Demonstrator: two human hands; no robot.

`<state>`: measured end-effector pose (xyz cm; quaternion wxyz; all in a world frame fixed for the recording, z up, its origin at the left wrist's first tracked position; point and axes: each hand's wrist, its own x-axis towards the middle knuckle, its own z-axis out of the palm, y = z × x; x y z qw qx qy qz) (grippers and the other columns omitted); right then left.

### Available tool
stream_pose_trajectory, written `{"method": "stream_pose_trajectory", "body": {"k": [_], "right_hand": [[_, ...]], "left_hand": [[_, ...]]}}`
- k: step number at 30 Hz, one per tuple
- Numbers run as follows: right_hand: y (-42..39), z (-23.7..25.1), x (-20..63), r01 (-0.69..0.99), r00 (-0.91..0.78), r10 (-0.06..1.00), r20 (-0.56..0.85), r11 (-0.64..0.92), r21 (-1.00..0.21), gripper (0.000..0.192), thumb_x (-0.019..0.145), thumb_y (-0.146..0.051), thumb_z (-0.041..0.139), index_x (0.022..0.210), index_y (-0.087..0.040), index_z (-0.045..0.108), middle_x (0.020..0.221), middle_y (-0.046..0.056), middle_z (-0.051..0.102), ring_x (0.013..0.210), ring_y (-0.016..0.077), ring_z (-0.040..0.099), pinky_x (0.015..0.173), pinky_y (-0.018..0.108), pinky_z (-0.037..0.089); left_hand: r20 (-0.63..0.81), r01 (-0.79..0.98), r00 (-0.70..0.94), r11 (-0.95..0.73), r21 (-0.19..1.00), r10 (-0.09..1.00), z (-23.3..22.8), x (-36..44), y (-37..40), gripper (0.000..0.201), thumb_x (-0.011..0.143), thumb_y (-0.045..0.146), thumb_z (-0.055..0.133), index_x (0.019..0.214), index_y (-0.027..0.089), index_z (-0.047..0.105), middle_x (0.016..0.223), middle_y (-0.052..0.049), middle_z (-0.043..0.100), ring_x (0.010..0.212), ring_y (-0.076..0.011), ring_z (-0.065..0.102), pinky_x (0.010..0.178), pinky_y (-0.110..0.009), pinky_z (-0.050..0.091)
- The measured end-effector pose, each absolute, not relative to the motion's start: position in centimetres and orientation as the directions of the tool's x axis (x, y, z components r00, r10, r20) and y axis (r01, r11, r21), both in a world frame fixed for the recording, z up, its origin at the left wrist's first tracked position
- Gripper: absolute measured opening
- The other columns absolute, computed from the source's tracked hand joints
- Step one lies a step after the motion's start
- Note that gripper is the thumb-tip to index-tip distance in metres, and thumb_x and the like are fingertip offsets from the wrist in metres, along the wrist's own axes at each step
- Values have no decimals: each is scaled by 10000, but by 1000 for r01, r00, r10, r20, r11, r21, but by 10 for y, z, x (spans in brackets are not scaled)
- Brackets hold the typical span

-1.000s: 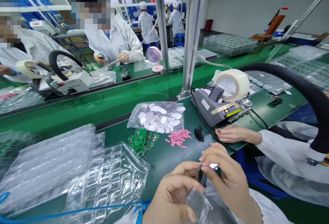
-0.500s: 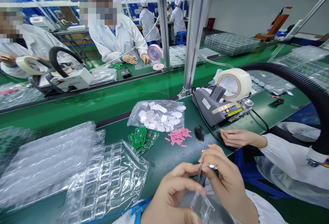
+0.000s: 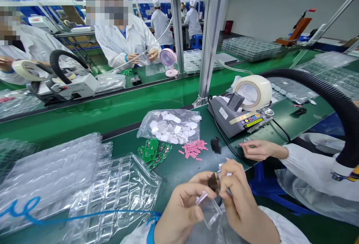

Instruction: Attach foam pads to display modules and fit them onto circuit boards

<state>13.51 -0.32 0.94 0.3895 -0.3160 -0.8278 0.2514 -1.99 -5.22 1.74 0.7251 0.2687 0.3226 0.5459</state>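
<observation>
Clear blister trays [image 3: 112, 195] left of the hands on the green table [image 3: 179, 165], left hand [image 3: 182, 210] pinching a clear plastic piece [image 3: 209, 208], right hand [image 3: 238, 195] closed on a small dark part [image 3: 213, 181] just above it, green circuit boards [image 3: 153, 152] and pink strips [image 3: 193, 148] beyond, tape dispenser [image 3: 238, 115] far right, its label writing too small to read

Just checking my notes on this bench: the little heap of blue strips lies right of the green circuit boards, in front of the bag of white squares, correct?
Not quite: the strips are pink, not blue, as the head view shows. They do lie right of the green circuit boards, in front of the bag of white squares.
</observation>
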Motion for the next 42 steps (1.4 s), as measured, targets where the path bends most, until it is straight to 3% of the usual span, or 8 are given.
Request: {"method": "stream_pose_trajectory", "body": {"k": [5, 11, 15, 21, 25, 28, 33, 42], "right_hand": [[9, -19, 151, 400, -451, 822, 347, 534, -745, 223, 938, -243, 256, 740, -218, 355, 780, 23, 436, 716, 162, 472, 617, 298, 449], [40, -63, 162, 591, -452, 831, 325, 552, -589, 64, 854, -233, 478, 868, -198, 531, 852, 65, 540, 817, 223, 531, 711, 394, 456], [30, -18, 160, 411, -635, 662, 397, 726, -552, 458, 824, -372, 573, 1213, -195, 408, 1136, 109, 532, 1040, 229, 500, 847, 386, 433], [23, 32, 143, 357, -723, 443, 530, 896, -263, 199, 823, -161, 536, 1013, -218, 555, 943, 34, 653, 871, 193, 555, 892, 467, 317], [30, 26, 142, 240, -658, 543, 523, 808, -538, 204, 786, -187, 606, 982, -234, 573, 870, 8, 666, 824, 183, 574, 897, 459, 336], [33, 13, 141, -122, -586, 694, 418, 434, -892, 289, 738, -369, 692, 994, -282, 589, 874, 7, 650, 845, 189, 570, 791, 372, 439], [25, -7, 128, -475, -630, 735, 250, -110, -873, 378, 611, -427, 783, 949, -355, 630, 900, -21, 644, 892, 165, 564, 824, 308, 441], [22, 18, 138, -226, -576, 733, 362, 283, -932, 324, 765, -443, 650, 1043, -299, 566, 983, 39, 625, 960, 208, 516, 852, 383, 422]], "left_hand": [[-266, -730, 108, 258, 633, 958, 15, -26, -48, 315, 619, 436, 730, 799, 178, 713, 1176, -85, 537, 1196, -303, 436, 1050, -460, 315], [-266, -706, 169, 305, 639, 949, 16, -29, -46, 331, 606, 431, 743, 827, 186, 713, 1205, -85, 496, 1206, -306, 415, 1043, -460, 319], [-236, -632, 249, 342, 695, 939, 17, -25, -48, 328, 607, 418, 745, 838, 188, 712, 1227, -88, 441, 1183, -304, 424, 1015, -440, 332], [-192, -458, 218, 274, 846, 957, 17, -21, -48, 316, 588, 407, 762, 824, 203, 708, 1113, -75, 481, 1090, -251, 464, 965, -383, 347], [-185, -512, 213, 271, 815, 959, 20, -25, -47, 310, 604, 392, 755, 845, 201, 709, 1185, -84, 489, 1166, -270, 435, 1017, -391, 301], [-166, -689, 324, 352, 634, 932, 22, -27, -45, 316, 632, 419, 729, 839, 181, 706, 1183, -106, 546, 1175, -296, 454, 1023, -444, 302], [-34, -798, 452, 421, 431, 892, 22, -21, -43, 329, 593, 419, 756, 794, 160, 727, 1076, -117, 642, 1114, -301, 522, 1016, -476, 319], [-86, -729, 286, 275, 627, 954, 26, -25, -54, 335, 596, 447, 740, 810, 190, 728, 1161, -106, 578, 1137, -294, 499, 1021, -443, 316]]}}
